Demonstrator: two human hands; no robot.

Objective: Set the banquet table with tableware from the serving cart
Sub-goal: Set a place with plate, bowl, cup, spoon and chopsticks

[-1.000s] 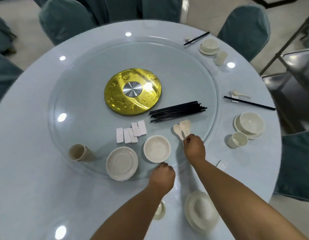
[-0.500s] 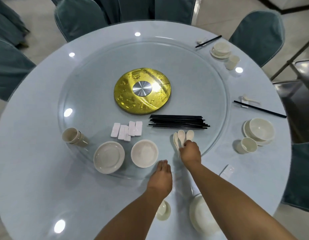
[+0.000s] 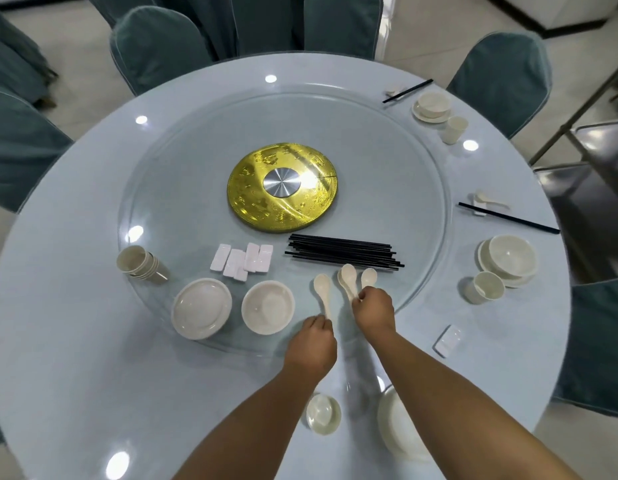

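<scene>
Cream, smooth oval-bowled spoon (image 3: 322, 292) pinched in my left hand (image 3: 312, 341); my right hand (image 3: 373, 308) grips fanned spoons (image 3: 352, 282) above glass turntable (image 3: 162, 188).

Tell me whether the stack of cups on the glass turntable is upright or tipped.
Tipped: the stack of cups lies on its side, mouth facing up-left.

L hand (image 3: 312, 337) pinching one spoon (image 3: 323, 292), R hand (image 3: 374, 306) gripping spoons (image 3: 356, 280)

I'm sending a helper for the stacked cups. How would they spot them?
Start at the glass turntable in the middle of the round table. On its left rim, the stacked cups lie tipped on their side, left of the plate, unlike the upright single cups.
</scene>
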